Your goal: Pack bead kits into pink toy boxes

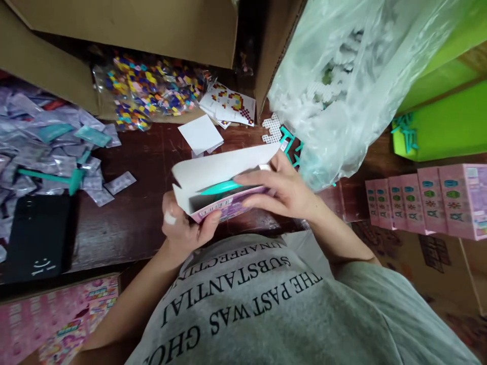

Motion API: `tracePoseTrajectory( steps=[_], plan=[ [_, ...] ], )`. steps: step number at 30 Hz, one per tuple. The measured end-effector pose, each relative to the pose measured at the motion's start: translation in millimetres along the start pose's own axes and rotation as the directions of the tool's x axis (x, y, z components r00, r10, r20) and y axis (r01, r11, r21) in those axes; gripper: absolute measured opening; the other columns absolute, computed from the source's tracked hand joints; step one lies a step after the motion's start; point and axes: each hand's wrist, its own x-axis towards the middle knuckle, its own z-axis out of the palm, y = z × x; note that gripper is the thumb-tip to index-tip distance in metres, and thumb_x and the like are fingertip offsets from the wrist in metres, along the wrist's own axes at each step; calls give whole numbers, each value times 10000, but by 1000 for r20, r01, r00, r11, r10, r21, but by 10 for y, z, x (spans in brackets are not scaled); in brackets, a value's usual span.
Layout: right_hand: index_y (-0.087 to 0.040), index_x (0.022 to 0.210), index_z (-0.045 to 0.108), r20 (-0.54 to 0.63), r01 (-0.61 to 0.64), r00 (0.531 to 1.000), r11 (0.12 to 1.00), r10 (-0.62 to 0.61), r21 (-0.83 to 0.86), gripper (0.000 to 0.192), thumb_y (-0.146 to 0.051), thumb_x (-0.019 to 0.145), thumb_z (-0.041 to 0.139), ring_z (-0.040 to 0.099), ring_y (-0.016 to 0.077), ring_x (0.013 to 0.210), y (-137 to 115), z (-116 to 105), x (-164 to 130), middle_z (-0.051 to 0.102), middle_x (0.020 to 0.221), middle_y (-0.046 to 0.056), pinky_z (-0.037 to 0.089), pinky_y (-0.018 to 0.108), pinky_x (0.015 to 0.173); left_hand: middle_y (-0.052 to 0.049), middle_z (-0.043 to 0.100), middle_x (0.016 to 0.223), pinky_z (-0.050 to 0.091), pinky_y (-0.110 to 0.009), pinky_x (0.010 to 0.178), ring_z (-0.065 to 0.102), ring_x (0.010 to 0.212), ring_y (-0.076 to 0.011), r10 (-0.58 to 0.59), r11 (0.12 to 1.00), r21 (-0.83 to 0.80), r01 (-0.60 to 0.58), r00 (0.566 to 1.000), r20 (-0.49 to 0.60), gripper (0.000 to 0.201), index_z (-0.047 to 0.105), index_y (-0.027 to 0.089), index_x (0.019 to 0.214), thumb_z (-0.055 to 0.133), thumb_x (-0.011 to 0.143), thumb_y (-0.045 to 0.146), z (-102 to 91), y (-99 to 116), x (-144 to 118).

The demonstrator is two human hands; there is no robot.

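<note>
"Between the 2 hands, close to the shirt (243, 299), what is that?"

"An open box (236, 205), held over the table (144, 152) with its white flap (228, 161) raised. Tilted like that, it likely lets the person see inside."

"What steadies it?"

"The left hand (184, 228), I'd judge: its fingers are closed on the left end, thumb against the printed front. White tape (170, 219) wraps 1 finger."

"And the right hand (287, 190)?"

"At the other end, fingers narrow: 1 touches the end of a teal tool (218, 187) in the box's mouth, another lies along the front. Whether they pinch the tool, I cannot tell. It sits lengthwise, presumably because the opening is long and slim."

"Why so much close by?"

"For easy reach, it seems. White paper (201, 134) lies just beyond the box, printed sheets (241, 106) behind it, then bagged coloured beads (152, 86) by a carton (152, 25). Small packets (23, 147) heap up at left, beside a phone (38, 233)."

"At right?"

"A clear bag (319, 132) slumps beside a white pegboard (272, 129). Pink boxes (429, 200) stand lined up, probably to save room, near a green bin (441, 126)."
</note>
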Motion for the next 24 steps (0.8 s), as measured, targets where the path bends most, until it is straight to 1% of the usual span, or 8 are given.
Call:
tracePoseTrajectory(
  steps=[3, 5, 8, 11, 13, 16, 19, 24],
  plan=[
    [-369, 1326, 804, -6, -13, 1000, 999, 13, -34, 459, -621, 949, 879, 442, 369, 1646, -42, -92, 53, 536, 1665, 70, 478, 624, 1330, -116, 647, 1394, 609, -501, 1147, 723, 1277, -306, 312, 948, 106, -301, 944, -109, 744, 469, 324, 1516, 889, 913, 446, 71, 141, 19],
    [-345, 1442, 734, -98, -43, 994, 999, 45, 12, 578, -623, 955, 873, 431, 361, 1656, 31, -85, 31, 490, 1714, 87, 518, 599, 1297, -114, 594, 1545, 571, -486, 1214, 680, 1399, -305, 397, 916, 126, -381, 905, -150, 770, 445, 358, 1589, 869, 946, 355, 103, 256, 66],
    [-314, 1471, 679, -153, -84, 982, 984, 108, 155, 551, -551, 1003, 847, 636, 284, 1427, 229, 21, -122, 664, 1529, 98, 602, 523, 1182, -104, 615, 1540, 611, -466, 1154, 704, 1356, -303, 284, 959, 54, -280, 954, -99, 677, 539, 342, 1526, 874, 938, 352, 58, 344, 119],
    [-302, 1184, 778, -5, -89, 996, 960, 94, 266, 184, -424, 1053, 816, 728, 202, 1096, 388, 183, -345, 790, 1110, 12, 631, 448, 1069, -47, 729, 1177, 654, -348, 837, 755, 958, -211, 125, 992, -10, -124, 986, 110, 446, 649, 294, 1319, 873, 941, 371, -75, 319, 124],
    [-303, 1123, 807, 37, -127, 992, 951, 121, 283, 115, -403, 1068, 795, 731, 201, 1149, 442, 307, -468, 788, 1161, 19, 626, 453, 1091, -26, 732, 1055, 617, -306, 743, 720, 847, -178, 54, 998, -29, -49, 973, 223, 289, 687, 277, 1221, 820, 995, 399, -155, 282, 120],
    [-348, 1379, 784, -39, -187, 979, 954, 201, 233, 311, -445, 1086, 750, 623, 257, 1474, 486, 497, -557, 678, 1555, 66, 528, 553, 1279, -85, 761, 1275, 640, -376, 980, 755, 1150, -237, -7, 1000, -1, 7, 987, 163, 208, 731, 260, 1166, 724, 1073, 445, -192, 235, 119],
    [-365, 1582, 661, -95, -218, 965, 951, 243, 221, 487, -457, 1105, 702, 615, 263, 1493, 512, 602, -539, 664, 1607, 81, 503, 570, 1309, -95, 777, 1307, 654, -407, 1003, 781, 1161, -252, -73, 995, -69, 75, 997, 32, 366, 665, 271, 1320, 792, 1038, 467, -165, 208, 113],
    [-306, 1207, 829, -38, -135, 987, 933, 157, 335, 193, -444, 1095, 752, 748, 193, 1263, 433, 497, -374, 813, 1284, 41, 597, 429, 1155, -95, 798, 1325, 619, -414, 1109, 761, 1279, -252, -107, 986, -110, 125, 982, 157, 237, 747, 247, 1171, 756, 1056, 454, -180, 317, 129]
  ],
)
